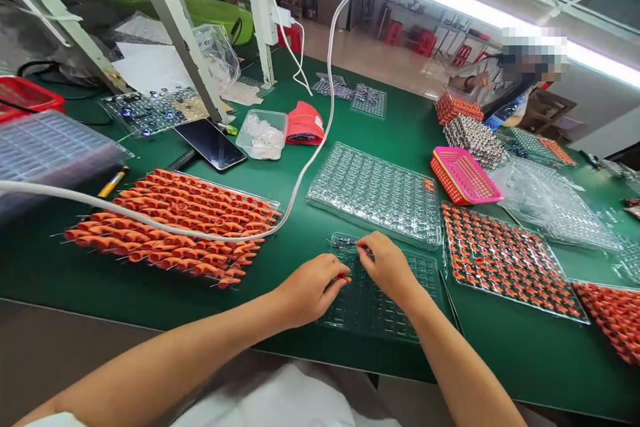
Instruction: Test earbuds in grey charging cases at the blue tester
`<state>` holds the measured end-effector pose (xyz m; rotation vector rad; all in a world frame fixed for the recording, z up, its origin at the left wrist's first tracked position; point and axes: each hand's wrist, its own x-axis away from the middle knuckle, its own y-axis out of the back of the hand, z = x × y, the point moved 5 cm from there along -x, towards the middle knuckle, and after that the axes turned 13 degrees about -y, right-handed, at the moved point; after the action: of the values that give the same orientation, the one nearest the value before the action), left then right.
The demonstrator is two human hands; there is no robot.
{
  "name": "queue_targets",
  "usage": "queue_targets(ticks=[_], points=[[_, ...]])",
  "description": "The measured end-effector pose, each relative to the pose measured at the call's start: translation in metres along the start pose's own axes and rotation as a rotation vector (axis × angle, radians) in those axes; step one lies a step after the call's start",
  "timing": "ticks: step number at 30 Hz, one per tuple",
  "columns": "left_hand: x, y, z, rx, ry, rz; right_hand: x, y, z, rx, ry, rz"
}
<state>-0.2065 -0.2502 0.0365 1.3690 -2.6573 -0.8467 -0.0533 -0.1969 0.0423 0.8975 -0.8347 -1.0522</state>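
Over the near left part of a clear plastic blister tray [425, 267] is my left hand [313, 287], its fingers closed in a pinch. A speck of orange shows at those fingertips, too small to name. My right hand [387, 263] is at the tray's far edge, thumb and forefinger pressed together beside a short row of small dark parts [344, 242] with thin wire ends. Whatever it pinches is hidden. Black tweezers [451, 303] lie along the tray's right edge.
Orange parts fill a tray [175, 223] on the left and another [510, 260] on the right. Behind my hands lies a clear tray [375, 190]. Pink and red baskets [465, 177], a phone [213, 143] and a hanging white cable [330, 73] are around. A person [500, 83] sits across the table.
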Motion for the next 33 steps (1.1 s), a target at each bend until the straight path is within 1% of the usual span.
queue_targets(ticks=[3,6,12,16,19,21,24,26,28,29,31,33], points=[[0.003,-0.005,0.005,-0.005,-0.032,-0.035,-0.017,-0.013,0.003,0.055,0.018,0.026],[0.004,-0.005,0.007,-0.01,-0.042,-0.041,-0.022,-0.017,0.005,0.091,0.046,0.063],[0.001,-0.005,0.008,-0.016,-0.012,-0.026,-0.029,-0.016,0.005,0.074,0.11,0.129],[0.002,-0.005,0.01,-0.01,0.001,-0.031,-0.032,-0.013,0.008,0.019,0.167,0.139],[0.003,-0.006,0.013,0.0,0.007,-0.033,-0.028,-0.006,0.009,-0.041,0.183,0.132],[0.003,-0.007,0.015,0.018,0.012,-0.033,-0.02,0.001,0.01,-0.088,0.167,0.127],[0.003,-0.006,0.017,0.066,0.036,-0.041,0.001,0.012,0.012,-0.154,0.101,0.117],[0.002,-0.003,0.017,0.116,0.071,-0.066,0.02,0.018,0.014,-0.227,0.025,0.118],[0.001,0.001,0.018,0.208,0.154,-0.098,0.04,0.021,0.014,-0.371,-0.084,0.124],[0.001,0.002,0.018,0.291,0.212,-0.115,0.05,0.021,0.014,-0.457,-0.138,0.116],[0.0,0.001,0.019,0.544,0.349,-0.137,0.067,0.02,0.012,-0.608,-0.214,0.072],[-0.003,-0.003,0.016,0.838,0.478,-0.134,0.081,0.017,0.011,-0.688,-0.237,0.001]])
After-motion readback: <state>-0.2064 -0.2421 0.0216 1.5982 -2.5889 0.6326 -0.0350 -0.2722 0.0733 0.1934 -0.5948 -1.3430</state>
